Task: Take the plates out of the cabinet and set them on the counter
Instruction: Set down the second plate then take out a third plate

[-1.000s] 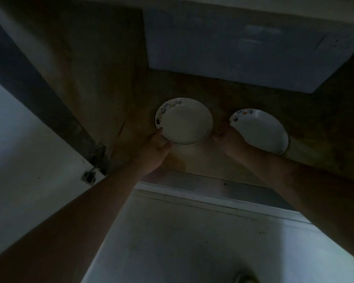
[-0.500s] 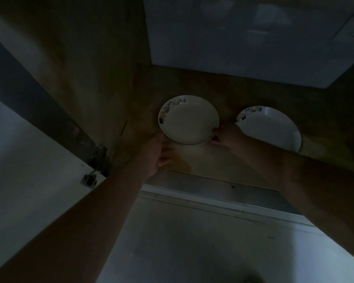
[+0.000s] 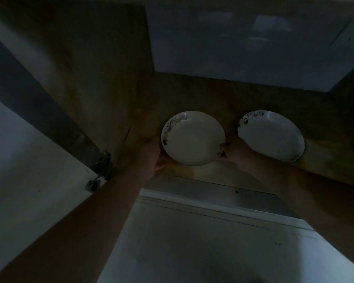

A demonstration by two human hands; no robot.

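The round white plate with a patterned rim sits tilted in the dim brown wooden cabinet, gripped at its edges by my left hand and right hand. A second matching plate rests just beside it, apart.

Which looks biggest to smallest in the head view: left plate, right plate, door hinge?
1-2. Left plate and right plate: they look about alike. The right spans slightly wider, but wide-angle distortion and tilt make ranking them unsure.
3. Door hinge: clearly smallest.
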